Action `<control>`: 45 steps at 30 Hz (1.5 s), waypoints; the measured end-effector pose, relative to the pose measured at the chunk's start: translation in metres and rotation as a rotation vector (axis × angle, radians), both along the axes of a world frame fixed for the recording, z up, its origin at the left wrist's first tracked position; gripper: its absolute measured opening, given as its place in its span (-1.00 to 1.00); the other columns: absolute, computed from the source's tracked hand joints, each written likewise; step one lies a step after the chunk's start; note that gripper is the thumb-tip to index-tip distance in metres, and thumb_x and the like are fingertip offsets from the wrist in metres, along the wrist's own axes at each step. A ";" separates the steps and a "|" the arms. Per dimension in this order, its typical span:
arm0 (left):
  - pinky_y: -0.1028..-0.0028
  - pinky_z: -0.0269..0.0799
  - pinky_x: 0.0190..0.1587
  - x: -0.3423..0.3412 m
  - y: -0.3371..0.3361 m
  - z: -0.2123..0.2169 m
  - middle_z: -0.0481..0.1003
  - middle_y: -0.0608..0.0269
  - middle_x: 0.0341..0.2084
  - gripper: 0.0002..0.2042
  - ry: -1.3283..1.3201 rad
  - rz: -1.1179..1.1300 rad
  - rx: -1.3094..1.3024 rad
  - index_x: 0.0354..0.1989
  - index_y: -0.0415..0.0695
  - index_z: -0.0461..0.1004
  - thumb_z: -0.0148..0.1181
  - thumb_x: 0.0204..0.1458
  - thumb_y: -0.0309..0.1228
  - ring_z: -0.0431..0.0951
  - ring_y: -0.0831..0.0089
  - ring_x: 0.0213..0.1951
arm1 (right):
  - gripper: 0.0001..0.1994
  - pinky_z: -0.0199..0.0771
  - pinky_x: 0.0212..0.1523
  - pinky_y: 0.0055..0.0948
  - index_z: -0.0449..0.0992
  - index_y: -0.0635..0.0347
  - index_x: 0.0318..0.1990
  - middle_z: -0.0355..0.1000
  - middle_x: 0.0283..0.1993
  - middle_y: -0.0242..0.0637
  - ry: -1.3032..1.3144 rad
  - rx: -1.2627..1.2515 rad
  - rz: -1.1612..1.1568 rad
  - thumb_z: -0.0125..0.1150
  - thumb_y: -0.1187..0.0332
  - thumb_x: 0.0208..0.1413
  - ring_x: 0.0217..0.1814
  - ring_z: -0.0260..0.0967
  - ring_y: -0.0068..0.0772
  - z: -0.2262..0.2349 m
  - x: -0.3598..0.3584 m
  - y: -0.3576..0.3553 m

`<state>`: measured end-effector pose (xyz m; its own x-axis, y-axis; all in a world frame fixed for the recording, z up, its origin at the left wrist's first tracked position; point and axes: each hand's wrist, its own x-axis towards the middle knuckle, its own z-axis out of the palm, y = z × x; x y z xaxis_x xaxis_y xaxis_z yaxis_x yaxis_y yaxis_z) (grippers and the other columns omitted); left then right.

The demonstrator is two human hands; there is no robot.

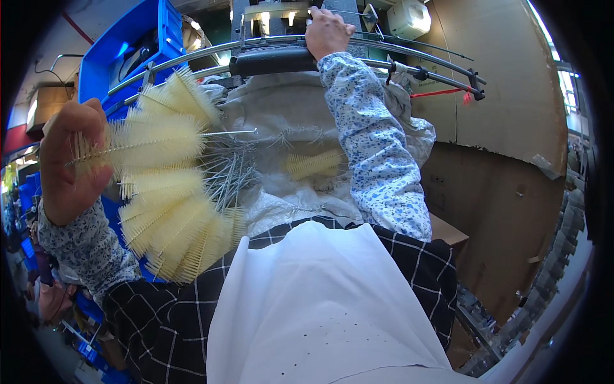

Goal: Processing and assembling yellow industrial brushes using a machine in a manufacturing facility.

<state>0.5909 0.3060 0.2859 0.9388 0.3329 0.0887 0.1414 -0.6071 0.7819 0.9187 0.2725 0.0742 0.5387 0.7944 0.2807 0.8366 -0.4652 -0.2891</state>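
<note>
A: Where are the brushes (169, 192)?

B: Fanned out left of the sack (281, 160). The left hand (67, 160) is closed around their wire ends, bristles pointing toward the sack. One loose brush (313, 164) lies inside it, among bare wires (233, 173).

A: And the right hand (327, 32)?

B: Beyond the sack, curled over the black handle (272, 62) on the metal rail (358, 45).

A: How would you handle the bundle well?

B: I'd keep the fist tight on the stems so none slips, and hold the fan level over the sack's mouth. The grip on the handle looks like a good brace.

A: What's underneath?

B: No table shows; the sack hangs open against the person's white apron (320, 307). A blue bin (131, 48) sits above-left of the sack, brown cardboard (505, 89) to its right. It's a cluttered workshop.
</note>
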 end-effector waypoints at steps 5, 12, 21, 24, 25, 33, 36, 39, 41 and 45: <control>0.58 -0.04 -0.49 -0.009 0.001 -0.005 0.06 0.37 -0.60 -0.72 0.003 0.007 0.045 -0.40 -0.18 0.17 0.01 -0.39 -0.47 0.06 0.58 -0.51 | -0.74 0.14 -0.16 -0.11 0.40 -0.04 -0.21 0.35 -0.21 -0.36 -0.138 0.042 -0.007 -0.05 0.31 -0.13 -0.13 0.27 -0.27 -0.022 0.036 -0.015; 0.58 0.03 -0.41 -0.027 0.002 -0.015 0.08 0.33 -0.54 -0.68 0.036 0.163 -0.010 -0.33 -0.16 0.16 0.02 -0.31 -0.37 0.11 0.56 -0.45 | -0.71 0.26 -0.17 -0.33 0.40 -0.07 -0.19 0.38 -0.25 -0.28 0.009 -0.016 0.071 0.01 0.16 -0.12 -0.19 0.31 -0.24 -0.026 0.124 -0.048; 0.56 0.05 -0.29 0.021 0.000 -0.035 0.06 0.30 -0.49 -0.69 -0.013 -0.031 -0.209 -0.28 -0.21 0.14 -0.06 -0.28 -0.44 0.12 0.48 -0.34 | -0.71 0.26 -0.19 -0.39 0.35 -0.05 -0.14 0.35 -0.23 -0.15 -0.002 -0.289 0.169 -0.14 0.20 -0.03 -0.21 0.30 -0.18 -0.020 0.210 -0.057; 0.57 0.03 -0.28 0.013 0.000 -0.035 0.03 0.32 -0.50 -0.62 0.097 -0.145 -0.322 -0.18 -0.24 0.14 -0.06 -0.28 -0.46 0.11 0.47 -0.33 | -0.71 0.18 -0.15 -0.24 0.36 0.02 -0.12 0.32 -0.13 -0.36 0.270 -0.313 0.309 -0.04 0.26 -0.06 -0.13 0.27 -0.33 0.027 0.195 -0.086; 0.58 0.07 -0.28 0.008 -0.004 -0.042 0.05 0.32 -0.48 -0.60 0.020 -0.091 -0.301 -0.16 -0.24 0.14 -0.05 -0.27 -0.45 0.13 0.49 -0.33 | -0.70 0.23 -0.16 -0.33 0.35 0.03 -0.11 0.31 -0.12 -0.33 0.410 -0.349 0.393 -0.04 0.28 -0.05 -0.14 0.27 -0.34 0.040 0.183 -0.098; 0.58 0.30 -0.32 0.079 -0.028 -0.065 0.22 0.35 -0.44 -0.75 -0.030 -0.033 -0.455 -0.25 -0.18 0.23 0.02 -0.16 -0.52 0.28 0.60 -0.39 | -0.61 0.24 -0.14 -0.47 0.15 0.15 0.02 0.25 -0.12 -0.26 0.954 -0.216 0.944 -0.10 0.25 0.03 -0.11 0.19 -0.43 0.084 -0.017 -0.128; 0.54 0.27 -0.24 0.075 -0.024 -0.070 0.19 0.32 -0.31 -0.64 0.045 -0.188 -0.260 -0.14 -0.19 0.17 0.04 -0.18 -0.53 0.28 0.53 -0.29 | -0.69 0.35 -0.30 -0.47 0.25 0.15 -0.08 0.32 -0.30 -0.29 1.397 0.028 0.941 -0.10 0.27 0.02 -0.30 0.27 -0.47 0.070 -0.082 -0.122; 0.50 0.24 -0.19 0.048 -0.018 -0.056 0.22 0.26 -0.25 -0.61 0.192 -0.123 -0.148 -0.12 -0.19 0.16 0.06 -0.19 -0.50 0.29 0.45 -0.24 | -0.69 0.31 -0.18 -0.52 0.28 0.16 -0.10 0.31 -0.22 -0.30 0.872 -0.051 0.782 0.00 0.38 -0.05 -0.21 0.27 -0.50 0.057 -0.057 -0.114; 0.48 0.24 -0.20 0.017 -0.001 -0.056 0.28 0.18 -0.28 -0.60 0.512 -0.008 -0.016 -0.13 -0.19 0.16 0.08 -0.19 -0.43 0.31 0.36 -0.25 | -0.71 0.27 -0.41 -0.41 0.36 -0.01 -0.18 0.35 -0.32 -0.32 -0.010 0.142 0.529 0.06 0.47 -0.15 -0.42 0.27 -0.38 0.038 -0.005 -0.094; 0.48 0.26 -0.26 -0.024 0.017 -0.085 0.32 0.07 -0.36 -0.60 0.809 -0.050 0.136 -0.17 -0.16 0.17 0.11 -0.20 -0.32 0.34 0.27 -0.33 | -0.79 0.09 -0.20 -0.28 0.40 -0.17 -0.25 0.35 -0.31 -0.37 -0.194 -0.038 0.149 -0.04 0.28 -0.11 -0.20 0.16 -0.26 0.025 0.044 -0.064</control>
